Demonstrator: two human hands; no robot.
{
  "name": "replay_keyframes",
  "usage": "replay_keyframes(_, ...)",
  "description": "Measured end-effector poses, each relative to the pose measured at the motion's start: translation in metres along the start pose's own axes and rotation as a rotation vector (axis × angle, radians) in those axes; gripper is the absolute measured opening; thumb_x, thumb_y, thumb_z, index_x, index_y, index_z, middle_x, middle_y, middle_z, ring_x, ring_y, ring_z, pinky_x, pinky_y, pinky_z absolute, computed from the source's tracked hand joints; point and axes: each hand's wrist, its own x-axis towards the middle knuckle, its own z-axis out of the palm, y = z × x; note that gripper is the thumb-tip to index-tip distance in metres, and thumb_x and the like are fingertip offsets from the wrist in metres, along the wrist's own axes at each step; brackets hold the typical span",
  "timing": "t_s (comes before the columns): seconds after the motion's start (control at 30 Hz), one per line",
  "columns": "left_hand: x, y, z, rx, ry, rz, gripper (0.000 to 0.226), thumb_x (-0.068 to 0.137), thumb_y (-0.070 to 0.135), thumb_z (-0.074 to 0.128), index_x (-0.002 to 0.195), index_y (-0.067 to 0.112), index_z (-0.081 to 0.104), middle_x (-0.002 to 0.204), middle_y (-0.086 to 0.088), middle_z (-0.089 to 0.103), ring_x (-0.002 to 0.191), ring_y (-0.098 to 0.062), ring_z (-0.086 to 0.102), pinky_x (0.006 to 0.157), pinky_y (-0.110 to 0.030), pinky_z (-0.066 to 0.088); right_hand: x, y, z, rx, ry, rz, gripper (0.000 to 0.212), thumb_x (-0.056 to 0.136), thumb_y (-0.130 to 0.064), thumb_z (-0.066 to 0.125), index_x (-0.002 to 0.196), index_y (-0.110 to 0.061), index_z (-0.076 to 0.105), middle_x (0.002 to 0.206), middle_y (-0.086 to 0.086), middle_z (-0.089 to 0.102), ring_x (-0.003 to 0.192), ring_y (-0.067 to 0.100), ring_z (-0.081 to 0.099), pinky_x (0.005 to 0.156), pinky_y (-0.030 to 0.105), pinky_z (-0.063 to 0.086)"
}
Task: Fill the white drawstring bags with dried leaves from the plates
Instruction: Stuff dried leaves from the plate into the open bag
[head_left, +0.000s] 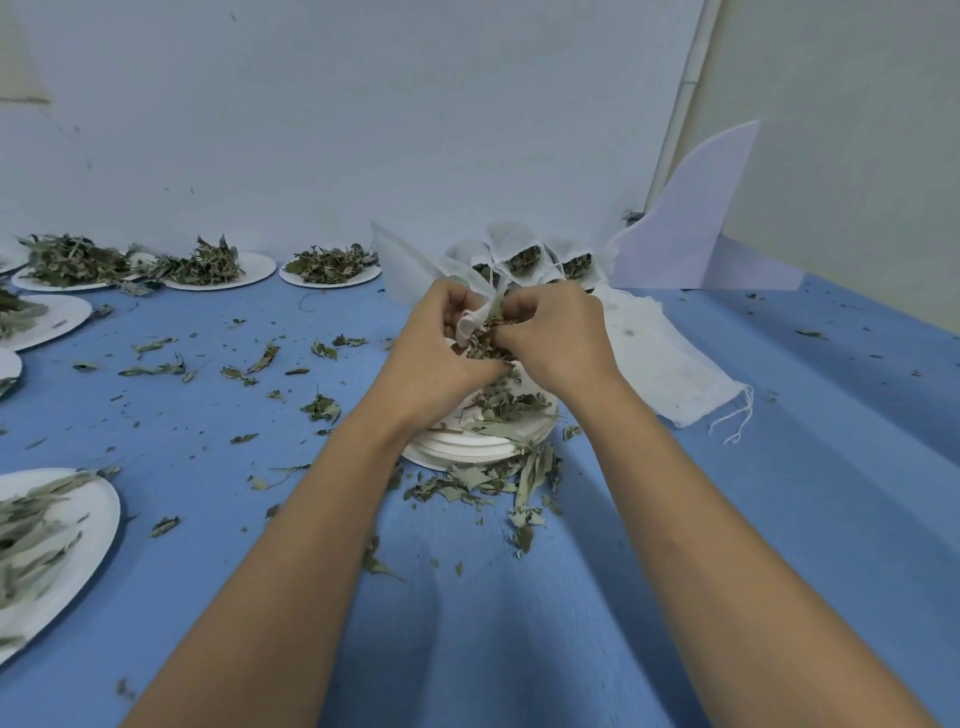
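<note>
A small white bag (469, 323) is gripped at its mouth by the curled fingers of the left hand (441, 345) in the middle of the frame, above a stack of white plates (467, 449). A tuft of dried leaves (485, 340) is pinched in the right hand (556, 338) and held at the bag's opening. The two hands are held close together. How full the bag is cannot be told, since most of it is hidden by the fingers.

The top plate of the stack is covered with loose leaves (506, 402), and spilled leaves (478, 483) are strewn on the blue surface (519, 623) just in front of the stack.

Just behind the hands, by the wall, a cluster of filled bags (521, 257) is stood upright, with dark leaves seen in the open mouths. To the right of the hands, a pile of flat empty bags (670, 369) is laid on the surface, with drawstrings (735, 421) trailing from its near corner.

At the upper left, a row of plates (262, 270) heaped with leaves is set along the wall. At the lower left, a large plate (98, 514) is loaded with long pale leaves (31, 535). Leaf scraps (156, 369) are scattered between them. A white sheet (685, 234) is leaned in the corner at the upper right.
</note>
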Motion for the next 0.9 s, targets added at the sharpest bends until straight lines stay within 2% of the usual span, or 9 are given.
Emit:
replay_keyframes(0.13, 0.001, -0.002, 0.006, 0.187, 0.083, 0.097, 0.047, 0.063, 0.01, 0.079, 0.095, 0.023, 0.046, 0.098, 0.004, 0.043, 0.076, 0.003, 0.043, 0.064, -0.006, 0.035, -0.003, -0.005, 0.005, 0.031, 0.014, 0.035, 0.012, 0.075, 0.001, 0.061, 0.078, -0.008, 0.069, 0.063, -0.003, 0.056, 0.06, 0.01, 0.05, 0.047, 0.013, 0.036)
replay_keyframes(0.2, 0.001, -0.005, 0.006, 0.286, 0.147, 0.156, 0.043, 0.066, 0.005, 0.075, 0.092, 0.021, 0.046, 0.094, 0.004, 0.042, 0.075, 0.003, 0.044, 0.064, -0.003, 0.034, -0.004, -0.008, 0.01, 0.055, 0.012, 0.061, 0.019, 0.076, 0.0, 0.062, 0.092, -0.009, 0.067, 0.071, -0.005, 0.058, 0.073, 0.013, 0.056, 0.057, 0.017, 0.042)
replay_keyframes(0.3, 0.001, -0.01, 0.005, 0.38, 0.181, 0.2, 0.038, 0.069, 0.0, 0.069, 0.092, 0.021, 0.047, 0.096, 0.002, 0.042, 0.076, -0.001, 0.044, 0.065, -0.002, 0.034, -0.006, -0.01, 0.015, 0.069, -0.024, 0.072, 0.026, 0.078, 0.001, 0.059, 0.102, -0.007, 0.062, 0.092, 0.006, 0.066, 0.088, 0.019, 0.06, 0.069, 0.024, 0.046)
replay_keyframes(0.4, 0.003, -0.012, 0.002, 0.418, 0.185, 0.221, 0.038, 0.071, 0.001, 0.07, 0.093, 0.023, 0.047, 0.1, 0.002, 0.041, 0.077, -0.003, 0.045, 0.066, -0.003, 0.036, -0.005, -0.01, 0.011, 0.142, -0.093, 0.096, 0.025, 0.079, -0.003, 0.059, 0.104, -0.007, 0.06, 0.096, 0.008, 0.065, 0.09, 0.022, 0.06, 0.074, 0.032, 0.051)
replay_keyframes(0.53, 0.004, -0.014, 0.001, 0.399, 0.201, 0.218, 0.036, 0.073, 0.002, 0.072, 0.092, 0.022, 0.049, 0.099, 0.002, 0.039, 0.078, 0.001, 0.046, 0.067, 0.0, 0.035, -0.006, -0.012, 0.005, 0.272, -0.251, 0.131, 0.007, 0.077, -0.002, 0.054, 0.08, -0.007, 0.057, 0.071, 0.008, 0.052, 0.071, 0.023, 0.05, 0.071, 0.042, 0.047)
replay_keyframes(0.63, 0.003, -0.016, -0.001, 0.388, 0.213, 0.235, 0.032, 0.075, 0.004, 0.073, 0.089, 0.02, 0.049, 0.097, 0.001, 0.04, 0.078, 0.001, 0.046, 0.069, 0.002, 0.034, -0.007, -0.017, 0.002, 0.398, -0.316, 0.194, 0.01, 0.07, 0.007, 0.043, 0.069, -0.001, 0.05, 0.066, 0.009, 0.039, 0.07, 0.024, 0.039, 0.071, 0.044, 0.047)
replay_keyframes(0.73, 0.003, -0.017, -0.002, 0.396, 0.209, 0.232, 0.031, 0.074, 0.002, 0.071, 0.088, 0.021, 0.05, 0.096, 0.003, 0.04, 0.077, 0.002, 0.045, 0.068, 0.001, 0.034, -0.005, -0.017, -0.001, 0.467, -0.323, 0.269, 0.026, 0.074, 0.011, 0.041, 0.096, 0.013, 0.054, 0.078, 0.008, 0.05, 0.079, 0.024, 0.051, 0.087, 0.05, 0.053)
replay_keyframes(0.8, 0.002, -0.018, -0.001, 0.423, 0.204, 0.22, 0.031, 0.074, 0.001, 0.068, 0.088, 0.02, 0.049, 0.093, 0.005, 0.039, 0.074, -0.001, 0.045, 0.066, -0.002, 0.035, -0.005, -0.015, -0.001, 0.487, -0.324, 0.289, 0.033, 0.078, 0.009, 0.042, 0.106, -0.003, 0.053, 0.083, 0.004, 0.051, 0.082, 0.02, 0.055, 0.087, 0.045, 0.055)
replay_keyframes(0.9, 0.001, -0.018, -0.002, 0.417, 0.228, 0.207, 0.03, 0.073, -0.002, 0.066, 0.085, 0.018, 0.048, 0.086, 0.011, 0.037, 0.073, 0.001, 0.044, 0.064, -0.002, 0.033, -0.004, -0.014, 0.002, 0.564, -0.339, 0.332, 0.045, 0.081, 0.01, 0.042, 0.12, -0.013, 0.036, 0.09, 0.005, 0.05, 0.085, 0.022, 0.056, 0.078, 0.036, 0.057)
